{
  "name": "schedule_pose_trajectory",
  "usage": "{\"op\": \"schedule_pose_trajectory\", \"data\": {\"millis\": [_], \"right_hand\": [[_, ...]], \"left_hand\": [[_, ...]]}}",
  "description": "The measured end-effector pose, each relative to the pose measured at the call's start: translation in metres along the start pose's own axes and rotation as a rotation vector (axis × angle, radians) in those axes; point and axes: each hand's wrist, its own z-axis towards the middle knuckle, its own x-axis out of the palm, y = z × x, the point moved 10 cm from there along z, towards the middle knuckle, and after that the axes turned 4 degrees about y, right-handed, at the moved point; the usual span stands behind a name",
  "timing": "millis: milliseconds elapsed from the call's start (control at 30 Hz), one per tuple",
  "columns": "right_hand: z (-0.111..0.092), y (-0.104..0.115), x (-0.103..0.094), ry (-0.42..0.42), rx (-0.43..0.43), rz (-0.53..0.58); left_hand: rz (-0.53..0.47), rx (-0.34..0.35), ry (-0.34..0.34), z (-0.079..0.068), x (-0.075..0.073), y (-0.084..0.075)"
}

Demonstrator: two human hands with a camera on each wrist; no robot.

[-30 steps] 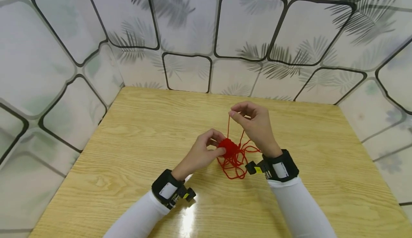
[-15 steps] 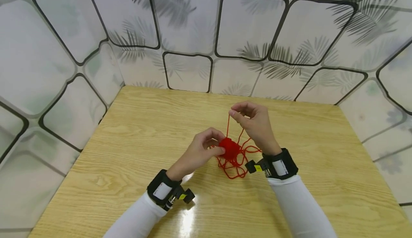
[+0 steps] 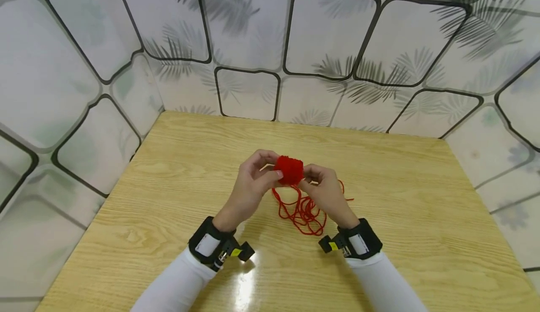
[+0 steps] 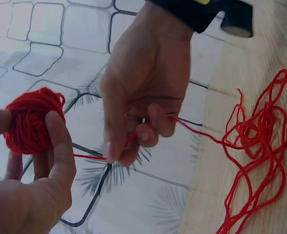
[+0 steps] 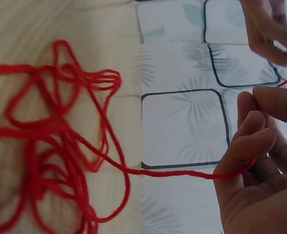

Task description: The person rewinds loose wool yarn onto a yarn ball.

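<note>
A small wound ball of red yarn [image 3: 289, 170] is held above the table between the thumb and fingers of my left hand [image 3: 249, 183]. In the left wrist view the strands of the ball [image 4: 31, 122] show clearly. Close to its right side, my right hand [image 3: 326, 192] pinches the yarn strand [image 4: 90, 156] running from the ball. From that hand the strand [image 5: 177, 173] passes through the curled fingers and on to a loose tangle of red yarn [image 3: 305, 213] on the table below.
The light wooden table [image 3: 190, 171] stretches around the yarn. Patterned wall panels [image 3: 244, 26] with dark outlines and leaf prints stand at its back and sides. Each wrist wears a black strap with a small camera [image 3: 245, 252].
My left hand has lifted the ball up and slightly left, off the tangle. My right hand has come down from its raised position to beside the ball, the strand between them now short.
</note>
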Motion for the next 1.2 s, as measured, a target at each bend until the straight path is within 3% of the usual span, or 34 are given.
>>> {"op": "schedule_pose_trajectory", "data": {"millis": [267,467,633,800,1067,1200], "right_hand": [[-0.032,0.024,0.017,0.068,-0.084,-0.129],[-0.042,0.039,0.008,0.040,-0.200,-0.191],[-0.043,0.071,-0.004,0.015,-0.323,-0.217],[-0.038,0.089,-0.018,-0.023,-0.342,-0.196],[-0.026,0.132,-0.033,-0.069,-0.354,-0.144],[-0.015,0.141,-0.040,-0.090,-0.328,-0.103]], "left_hand": [[0.044,0.023,-0.176,0.003,-0.020,0.004],[0.255,0.031,-0.221,0.004,-0.028,0.008],[0.395,-0.029,-0.192,0.004,-0.023,0.007],[0.536,-0.091,-0.136,0.000,-0.013,0.003],[0.590,-0.169,-0.017,-0.004,0.001,0.010],[0.611,-0.198,0.064,-0.007,0.009,0.014]]}}
